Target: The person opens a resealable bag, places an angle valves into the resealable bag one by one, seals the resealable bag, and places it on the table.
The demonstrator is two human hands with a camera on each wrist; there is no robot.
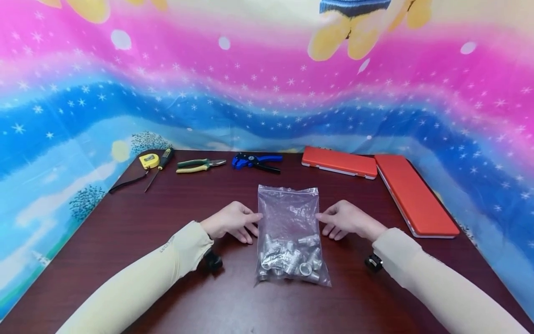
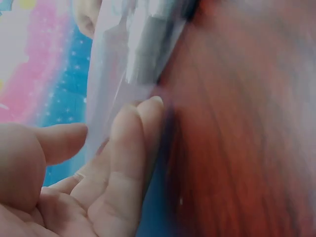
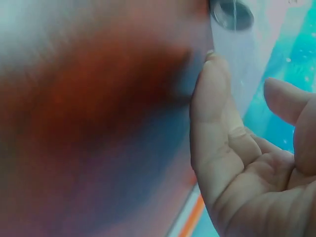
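Note:
A clear zip-lock bag point(image 1: 288, 208) lies on the table, its zip edge away from me. Several silvery metal pipe fittings point(image 1: 292, 257) are gathered in its near half. At its left edge is my left hand point(image 1: 233, 220), thumb tip right at the plastic. In the left wrist view a gap shows between that thumb point(image 2: 64, 143) and the loosely bent fingers point(image 2: 127, 138) beside the bag. My right hand point(image 1: 348, 218) mirrors it at the right edge. Its thumb point(image 3: 286, 101) stands apart from its fingers point(image 3: 210, 98) in the right wrist view.
Along the back of the dark wooden table point(image 1: 187, 287) lie a yellow tape measure point(image 1: 149, 161), a screwdriver point(image 1: 163, 162), green-yellow pliers point(image 1: 200, 165) and a blue-black wire stripper point(image 1: 256, 161). Two flat orange cases point(image 1: 340, 161) are at the right. A printed cloth point(image 1: 267, 93) hangs behind.

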